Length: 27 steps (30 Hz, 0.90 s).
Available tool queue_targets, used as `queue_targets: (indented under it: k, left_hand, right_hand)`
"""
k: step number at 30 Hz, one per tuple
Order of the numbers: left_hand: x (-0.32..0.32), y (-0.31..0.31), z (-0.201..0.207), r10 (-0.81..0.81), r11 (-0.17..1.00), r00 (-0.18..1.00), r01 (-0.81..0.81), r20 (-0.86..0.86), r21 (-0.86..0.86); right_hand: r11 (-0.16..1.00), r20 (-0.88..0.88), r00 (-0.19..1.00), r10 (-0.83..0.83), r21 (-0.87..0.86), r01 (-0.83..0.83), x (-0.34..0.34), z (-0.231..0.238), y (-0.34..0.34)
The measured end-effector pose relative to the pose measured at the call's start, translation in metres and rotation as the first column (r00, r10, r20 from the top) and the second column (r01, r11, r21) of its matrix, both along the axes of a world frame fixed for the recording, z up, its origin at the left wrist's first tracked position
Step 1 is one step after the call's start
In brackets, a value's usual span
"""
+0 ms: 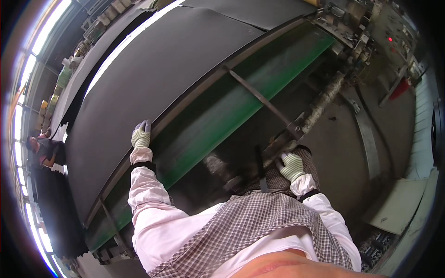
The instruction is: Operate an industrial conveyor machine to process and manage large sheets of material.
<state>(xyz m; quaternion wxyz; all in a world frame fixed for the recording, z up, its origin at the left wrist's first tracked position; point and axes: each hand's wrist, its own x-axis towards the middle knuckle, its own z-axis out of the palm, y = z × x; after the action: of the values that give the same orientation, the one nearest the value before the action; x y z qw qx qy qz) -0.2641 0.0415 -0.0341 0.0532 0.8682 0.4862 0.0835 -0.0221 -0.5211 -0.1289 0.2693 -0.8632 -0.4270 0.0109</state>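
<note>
My left hand (pixel 141 134), in a pale striped knit glove, rests at the near edge of a wide dark grey sheet (pixel 153 74), by a metal rail (pixel 199 89). Its fingers are stretched out over the edge, gripping nothing I can see. My right hand (pixel 292 167), gloved alike, is low in front of me beside my checked apron (pixel 259 211), close to the end of a metal crossbar (pixel 266 102). Its fingers are curled and partly hidden, so what they hold, if anything, does not show.
Below the rail runs a green belt (pixel 208 123). Machine parts (pixel 352 28) and a wrapped roller (pixel 324 102) stand at the right. Another person (pixel 48 148) is at the sheet's far left. A bent metal strip (pixel 368 143) lies on the floor.
</note>
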Motion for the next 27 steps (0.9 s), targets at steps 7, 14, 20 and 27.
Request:
queue_targets:
  k: [7, 14, 20, 27]
  left_hand:
    - [0.099, -0.049, 0.022, -0.143, 0.990, 0.987, 0.144, -0.069, 0.009]
    - [0.191, -0.081, 0.047, -0.297, 0.953, 0.942, 0.284, -0.154, -0.103]
    - [0.271, -0.091, 0.047, -0.375, 0.926, 0.906, 0.354, -0.196, -0.133]
    - [0.368, -0.119, 0.056, -0.442, 0.893, 0.872, 0.405, -0.212, -0.197]
  right_hand:
    - [1.000, -0.017, 1.000, 0.012, -0.014, -0.012, 0.000, 0.000, 0.000]
    - [0.999, -0.057, 0.998, 0.022, -0.043, -0.025, 0.000, 0.007, -0.001]
    - [0.998, -0.098, 0.994, 0.043, -0.035, -0.047, 0.001, 0.011, 0.000]
    - [0.996, -0.073, 0.996, 0.057, -0.059, -0.062, 0.004, 0.008, -0.001]
